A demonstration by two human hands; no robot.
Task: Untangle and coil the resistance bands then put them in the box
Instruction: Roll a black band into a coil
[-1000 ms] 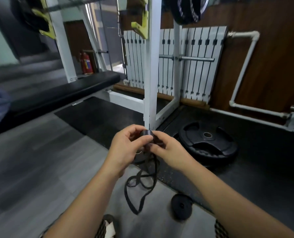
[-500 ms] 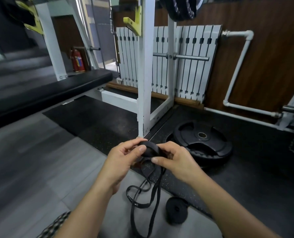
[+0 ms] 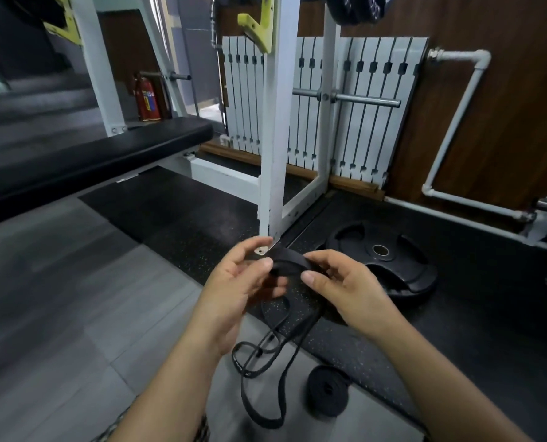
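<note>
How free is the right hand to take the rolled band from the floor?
Probably not yet: right hand and left hand both grip the hanging band. Nothing covers the rolled band below.

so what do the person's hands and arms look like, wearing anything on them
Both are bare: the left hand and right hand have no gloves, rings or watch that I can see, and the forearms show no sleeves up to the frame edge. Nails look short and unpainted.
</note>
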